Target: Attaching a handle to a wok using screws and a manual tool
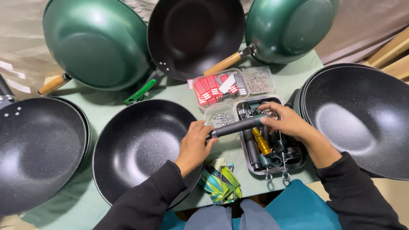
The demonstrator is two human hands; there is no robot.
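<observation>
Head view: a pale green table (102,111) was crowded with dark pans, a speckled pan (140,147) at lower centre. At frame centre a black pan handle (237,126) was gripped by the left hand (194,147) at the pan's rim and by the right hand (287,123) above a metal tray (298,159). Beige sheeting (25,47) was draped behind, upper left.

Viewpoint: one camera on the person's head, above the green table (98,110).
Direction: steeply downward and forward, across the table to the pans propped along its far edge.
Nearness: close; both forearms fill the lower frame, and the knees show at the bottom edge.
Shared ground: a single view, so nothing overlaps.
</observation>
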